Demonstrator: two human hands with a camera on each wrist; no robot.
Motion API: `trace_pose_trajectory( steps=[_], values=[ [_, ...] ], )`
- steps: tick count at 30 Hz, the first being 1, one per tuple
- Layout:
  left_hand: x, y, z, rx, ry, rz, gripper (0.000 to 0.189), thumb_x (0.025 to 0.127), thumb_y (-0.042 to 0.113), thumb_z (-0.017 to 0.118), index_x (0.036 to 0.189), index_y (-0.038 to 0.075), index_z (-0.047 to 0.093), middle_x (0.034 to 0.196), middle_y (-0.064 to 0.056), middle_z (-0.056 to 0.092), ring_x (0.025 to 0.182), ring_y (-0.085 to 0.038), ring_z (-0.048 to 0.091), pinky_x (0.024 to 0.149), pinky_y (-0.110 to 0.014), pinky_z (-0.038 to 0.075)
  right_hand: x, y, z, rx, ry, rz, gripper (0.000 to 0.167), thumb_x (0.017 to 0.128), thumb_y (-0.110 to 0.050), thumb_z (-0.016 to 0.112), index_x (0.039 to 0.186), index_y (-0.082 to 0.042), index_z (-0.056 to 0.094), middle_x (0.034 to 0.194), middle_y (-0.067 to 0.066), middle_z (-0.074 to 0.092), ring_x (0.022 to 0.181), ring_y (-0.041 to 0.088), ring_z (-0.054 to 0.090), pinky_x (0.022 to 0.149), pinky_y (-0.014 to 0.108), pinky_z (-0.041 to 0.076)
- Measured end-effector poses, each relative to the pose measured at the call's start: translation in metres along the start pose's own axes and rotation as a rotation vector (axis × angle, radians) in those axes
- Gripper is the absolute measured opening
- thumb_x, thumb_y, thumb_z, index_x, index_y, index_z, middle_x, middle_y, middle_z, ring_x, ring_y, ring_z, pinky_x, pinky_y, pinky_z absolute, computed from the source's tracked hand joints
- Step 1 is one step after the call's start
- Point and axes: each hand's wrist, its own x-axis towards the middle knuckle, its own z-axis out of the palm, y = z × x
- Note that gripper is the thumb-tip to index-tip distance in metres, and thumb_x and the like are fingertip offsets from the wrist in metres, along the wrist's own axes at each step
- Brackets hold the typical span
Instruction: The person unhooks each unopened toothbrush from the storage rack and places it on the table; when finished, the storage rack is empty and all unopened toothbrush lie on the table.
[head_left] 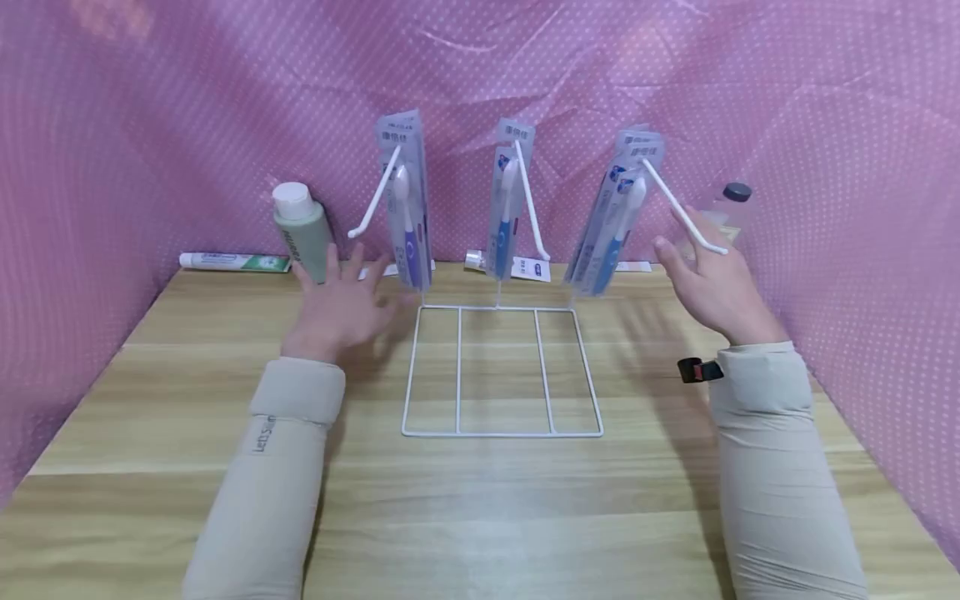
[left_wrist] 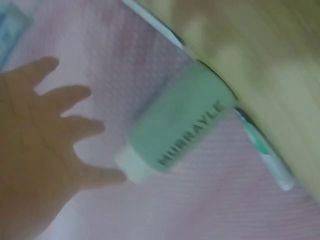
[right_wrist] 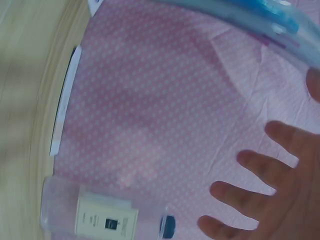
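Note:
A white wire rack (head_left: 501,371) stands mid-table with three hooks, each carrying packaged toothbrushes: purple (head_left: 408,208), blue (head_left: 506,204) and a blue bunch (head_left: 611,212). My left hand (head_left: 341,304) hovers with fingers spread just right of a green bottle with a white cap (head_left: 302,229), holding nothing; in the left wrist view the green bottle (left_wrist: 180,122) lies close by my left hand's fingers (left_wrist: 65,125). My right hand (head_left: 712,283) is open with fingers spread beside the right hook, in front of a clear dark-capped bottle (head_left: 723,212), which also appears as the clear bottle (right_wrist: 100,217) near my right hand's fingers (right_wrist: 260,195).
A toothpaste tube (head_left: 234,262) lies along the back left edge, and small boxes (head_left: 528,267) lie behind the rack. Pink dotted cloth (head_left: 150,125) walls the wooden table (head_left: 480,500) on three sides.

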Motion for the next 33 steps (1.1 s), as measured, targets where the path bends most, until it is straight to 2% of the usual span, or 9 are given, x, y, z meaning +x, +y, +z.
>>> trace_pose_trajectory(
  steps=[3, 6, 8, 10, 12, 16, 19, 25, 33],
  values=[
    [-0.004, 0.012, 0.007, 0.06, -0.006, 0.13, 0.092, 0.101, 0.081, 0.031, 0.167, 0.016, 0.036, 0.174, -0.024, 0.023, 0.157, -0.056, 0.022, 0.118, -0.086, 0.015, -0.002, -0.007, 0.004, 0.075, 0.137, -0.048, 0.068, 0.108, -0.049, 0.053, 0.165, -0.015, 0.039, 0.168, 0.022, 0.039, 0.154, 0.05, 0.035, 0.125, 0.07, 0.026],
    [-0.013, 0.023, 0.013, 0.05, 0.011, 0.244, 0.069, 0.104, 0.065, 0.052, 0.139, 0.008, 0.064, 0.143, -0.021, 0.063, 0.125, -0.047, 0.064, 0.104, -0.069, 0.05, -0.004, -0.016, 0.011, 0.144, 0.26, -0.084, 0.059, 0.107, -0.042, 0.06, 0.159, -0.015, 0.05, 0.156, 0.02, 0.055, 0.143, 0.044, 0.052, 0.118, 0.058, 0.042],
    [-0.021, 0.03, 0.018, 0.026, 0.019, 0.302, 0.049, 0.103, 0.054, 0.063, 0.115, 0.008, 0.072, 0.11, -0.013, 0.074, 0.095, -0.035, 0.072, 0.085, -0.057, 0.06, -0.005, -0.022, 0.015, 0.207, 0.311, -0.097, 0.053, 0.107, -0.038, 0.062, 0.155, -0.018, 0.055, 0.15, 0.015, 0.061, 0.134, 0.036, 0.06, 0.109, 0.043, 0.049],
    [-0.028, 0.036, 0.022, -0.004, 0.017, 0.34, 0.039, 0.1, 0.047, 0.071, 0.106, 0.009, 0.072, 0.09, -0.006, 0.072, 0.081, -0.027, 0.07, 0.076, -0.05, 0.061, -0.005, -0.027, 0.019, 0.301, 0.334, -0.106, 0.048, 0.107, -0.036, 0.061, 0.152, -0.019, 0.058, 0.149, 0.009, 0.062, 0.129, 0.026, 0.063, 0.1, 0.03, 0.05],
    [-0.036, 0.042, 0.027, -0.027, 0.008, 0.398, 0.039, 0.098, 0.045, 0.075, 0.111, 0.008, 0.074, 0.096, -0.006, 0.075, 0.085, -0.026, 0.072, 0.08, -0.048, 0.063, -0.005, -0.031, 0.022, 0.431, 0.329, -0.111, 0.045, 0.108, -0.034, 0.06, 0.15, -0.019, 0.059, 0.148, 0.006, 0.062, 0.126, 0.019, 0.064, 0.098, 0.022, 0.049],
    [-0.052, 0.057, 0.036, -0.073, -0.063, 0.525, 0.062, 0.092, 0.048, 0.08, 0.137, 0.008, 0.069, 0.143, -0.021, 0.066, 0.123, -0.038, 0.07, 0.104, -0.051, 0.058, -0.005, -0.038, 0.026, 0.749, 0.289, -0.118, 0.042, 0.108, -0.027, 0.062, 0.148, -0.013, 0.058, 0.142, 0.004, 0.063, 0.121, 0.017, 0.064, 0.096, 0.023, 0.05],
    [-0.063, 0.069, 0.039, -0.103, -0.166, 0.545, 0.076, 0.089, 0.052, 0.082, 0.151, 0.013, 0.06, 0.163, -0.021, 0.047, 0.145, -0.039, 0.053, 0.118, -0.054, 0.046, -0.005, -0.041, 0.028, 0.928, 0.268, -0.101, 0.042, 0.107, -0.024, 0.065, 0.146, -0.01, 0.059, 0.136, 0.004, 0.066, 0.118, 0.019, 0.065, 0.093, 0.025, 0.053],
    [-0.073, 0.078, 0.041, -0.151, -0.284, 0.503, 0.085, 0.089, 0.048, 0.082, 0.162, 0.021, 0.047, 0.174, -0.013, 0.029, 0.158, -0.049, 0.027, 0.12, -0.077, 0.027, -0.004, -0.045, 0.032, 1.133, 0.177, -0.067, 0.038, 0.107, -0.019, 0.065, 0.143, -0.01, 0.059, 0.132, 0.007, 0.065, 0.112, 0.019, 0.065, 0.094, 0.026, 0.056],
    [-0.064, 0.065, 0.049, -0.244, -0.311, 0.335, 0.108, 0.078, 0.055, 0.091, 0.166, 0.02, 0.039, 0.173, -0.032, 0.009, 0.156, -0.062, 0.014, 0.124, -0.072, 0.025, 0.002, -0.049, 0.04, 1.091, 0.104, -0.088, 0.034, 0.108, -0.019, 0.062, 0.141, -0.01, 0.062, 0.129, 0.006, 0.068, 0.109, 0.019, 0.065, 0.091, 0.026, 0.057]
  ],
)
